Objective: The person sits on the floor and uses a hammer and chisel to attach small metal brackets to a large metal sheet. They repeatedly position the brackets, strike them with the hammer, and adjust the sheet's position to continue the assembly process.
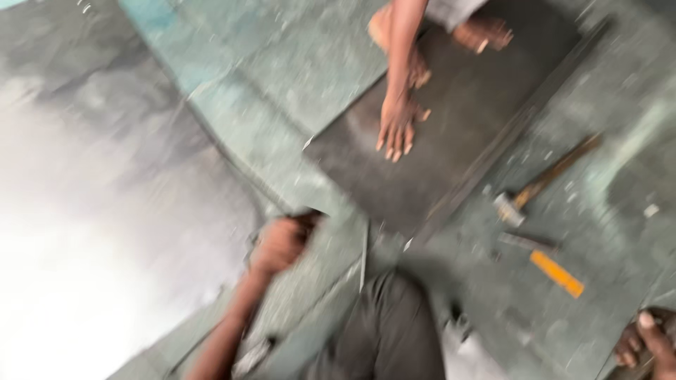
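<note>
From up here I see my left hand (282, 243) curled into a fist around something dark at the edge of a large, pale, shiny metal sheet (91, 232) that fills the left of the view; the blur keeps me from telling what the dark thing is, though the fingers are plainly closed, not spread. My right hand (644, 345) sits at the bottom right corner, mostly cut off, fingers bent over a thin edge there, and whether it truly grips I cannot tell. The sheet lies flat on the greenish floor (282, 77), and I judge it thin, stiff across a short span but floppy over its length, slick on the face and sharp along the rim (the sort of edge that bites a palm), so the safest hold looks like a firm wrap near a corner. Ahead, another person's hand (396, 127) presses flat, fingers spread, on a dark plate (451, 134) that rests angled on the floor, with their bare feet (482, 32) at its far end. To the right lie a hammer (542, 183) and a tool with an orange handle (553, 267), near each other but apart. My knee in dark trousers (391, 324) crowds the middle, so open room lies mainly leftward, over the sheet itself.
</note>
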